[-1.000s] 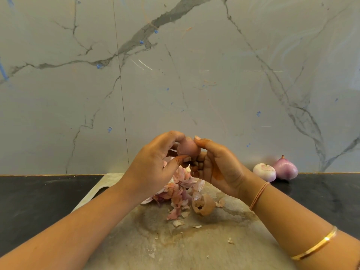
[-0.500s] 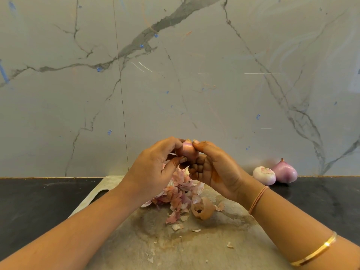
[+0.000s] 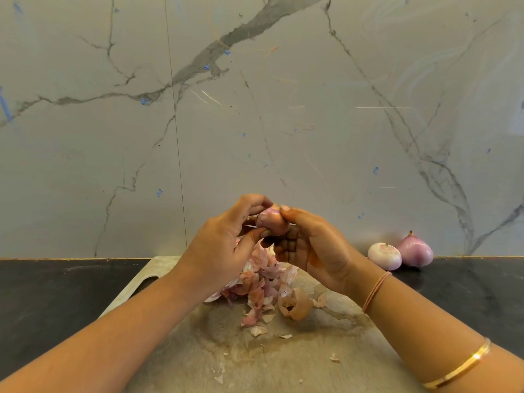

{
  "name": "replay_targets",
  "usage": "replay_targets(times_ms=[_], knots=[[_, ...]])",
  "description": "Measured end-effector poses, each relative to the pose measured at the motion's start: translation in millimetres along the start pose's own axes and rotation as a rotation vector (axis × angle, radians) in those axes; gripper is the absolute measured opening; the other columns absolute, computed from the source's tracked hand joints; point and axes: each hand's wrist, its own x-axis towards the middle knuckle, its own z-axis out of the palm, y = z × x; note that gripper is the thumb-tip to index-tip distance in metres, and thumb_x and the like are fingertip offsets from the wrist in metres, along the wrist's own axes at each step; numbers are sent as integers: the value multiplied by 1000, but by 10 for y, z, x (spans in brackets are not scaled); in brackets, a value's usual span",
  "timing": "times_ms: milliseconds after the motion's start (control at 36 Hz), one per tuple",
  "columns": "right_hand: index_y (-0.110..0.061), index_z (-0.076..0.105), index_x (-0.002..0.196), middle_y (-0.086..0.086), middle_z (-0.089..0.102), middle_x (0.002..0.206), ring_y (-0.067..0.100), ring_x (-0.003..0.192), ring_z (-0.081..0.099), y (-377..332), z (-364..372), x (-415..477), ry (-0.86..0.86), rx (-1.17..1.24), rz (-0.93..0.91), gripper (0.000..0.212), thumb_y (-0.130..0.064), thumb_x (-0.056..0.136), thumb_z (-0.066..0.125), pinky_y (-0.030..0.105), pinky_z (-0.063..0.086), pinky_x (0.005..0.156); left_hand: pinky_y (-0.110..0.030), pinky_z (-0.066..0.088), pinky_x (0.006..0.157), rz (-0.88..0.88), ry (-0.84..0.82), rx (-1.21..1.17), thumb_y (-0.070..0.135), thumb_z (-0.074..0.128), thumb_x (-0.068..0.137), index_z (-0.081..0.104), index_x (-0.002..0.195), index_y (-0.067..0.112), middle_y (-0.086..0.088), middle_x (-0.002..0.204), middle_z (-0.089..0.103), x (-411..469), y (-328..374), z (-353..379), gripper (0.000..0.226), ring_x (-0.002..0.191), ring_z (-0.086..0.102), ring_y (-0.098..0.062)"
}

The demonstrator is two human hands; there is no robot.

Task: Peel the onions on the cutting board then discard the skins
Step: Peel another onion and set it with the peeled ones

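The left hand (image 3: 224, 245) and right hand (image 3: 314, 251) are gripping one onion (image 3: 272, 221) between them, above the far part of the board (image 3: 283, 364). The left thumb and fingers are curling round its left side. The right thumb is pressing on its top and the right fingers are curling beneath. Brownish skin is showing around a pale purple patch, so peeling is probably under way.

Below the hands, loose skins (image 3: 261, 282) are lying heaped on the board. A curled brown shell (image 3: 295, 303) is sitting at the heap's near right edge, and flakes are scattering nearer.

Far right on the dark tabletop (image 3: 56, 293), a pale onion (image 3: 384, 256) and a purple onion (image 3: 415, 251) are sitting close together by the wall (image 3: 255, 109).

The risks, as I judge them:
- A hard pull on a stubborn strip could be popping the smooth bulb out of the fingertips.
- The light flakes could be drifting off the board and getting missed at discard.
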Motion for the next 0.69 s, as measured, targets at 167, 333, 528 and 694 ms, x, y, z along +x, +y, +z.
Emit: replay_targets(times_ms=[167, 333, 528, 694], knots=[[-6, 59, 114, 10, 68, 80, 13, 64, 60, -8, 9, -1, 0, -23, -9, 33, -30, 102, 40, 25, 51, 63, -12, 51, 80, 10, 1, 49, 21, 55, 90, 42, 113, 38, 8, 102, 67, 2, -4, 6, 31, 97, 60, -2], [-5, 58, 118, 11, 67, 80, 16, 67, 59, -7, 18, 2, 20, -55, -29, 38, -34, 101, 41, 25, 51, 63, -32, 55, 67, 29, 26, 105, 27, 50, 87, 44, 106, 36, 5, 91, 68, -21, -7, 21, 23, 78, 64, -14], [-2, 58, 112, 12, 68, 80, 15, 64, 58, -25, 14, 2, 28, -5, -26, 36, -34, 99, 47, 26, 51, 64, -30, 56, 70, -23, 44, 93, 15, 58, 92, 50, 99, 34, 10, 95, 67, -3, 1, 5, 22, 85, 65, -11], [-3, 57, 114, 6, 64, 72, 14, 60, 57, -32, -13, 11, 66, 132, -6, 29, -25, 97, 50, 26, 50, 61, -30, 51, 75, -109, 5, 127, 4, 59, 90, 56, 93, 26, 8, 96, 66, 4, -55, -3, 22, 89, 60, -6]])
